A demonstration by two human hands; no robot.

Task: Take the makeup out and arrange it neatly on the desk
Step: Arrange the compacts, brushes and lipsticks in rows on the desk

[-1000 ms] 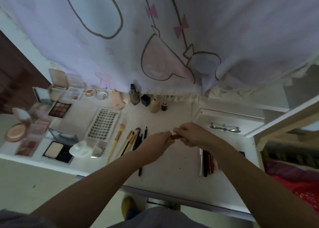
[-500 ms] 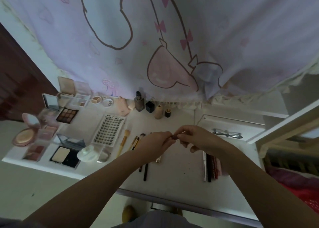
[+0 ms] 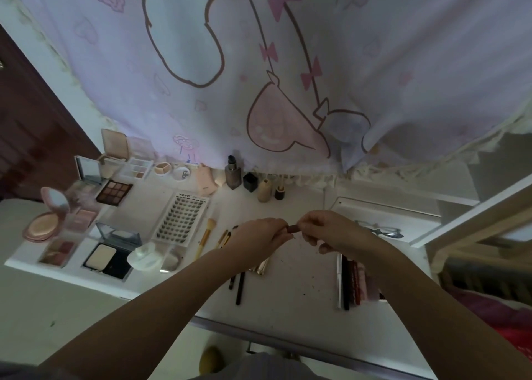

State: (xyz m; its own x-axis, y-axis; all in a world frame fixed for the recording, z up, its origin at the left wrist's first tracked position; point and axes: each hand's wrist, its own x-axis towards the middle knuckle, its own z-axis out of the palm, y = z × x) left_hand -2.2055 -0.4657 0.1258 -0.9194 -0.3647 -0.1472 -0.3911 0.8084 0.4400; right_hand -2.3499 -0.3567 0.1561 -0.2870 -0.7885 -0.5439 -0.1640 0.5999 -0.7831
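Note:
Above the middle of the white desk, my left hand and my right hand meet on a small dark reddish-brown makeup stick, each pinching one end. Only its middle shows between the fingers. Below the hands lie makeup brushes and dark pencils in a row, partly hidden by my left wrist. A lash tray lies left of them. Several sticks and pencils lie side by side under my right forearm.
Open palettes and compacts fill the desk's left part, with a round pink compact at the edge. Bottles stand along the back under a hanging printed curtain. An eyelash curler lies on a white tray at right.
My hands stay together on the stick, almost still over the desk. The view has tilted up a little, so the desk sits lower in frame.

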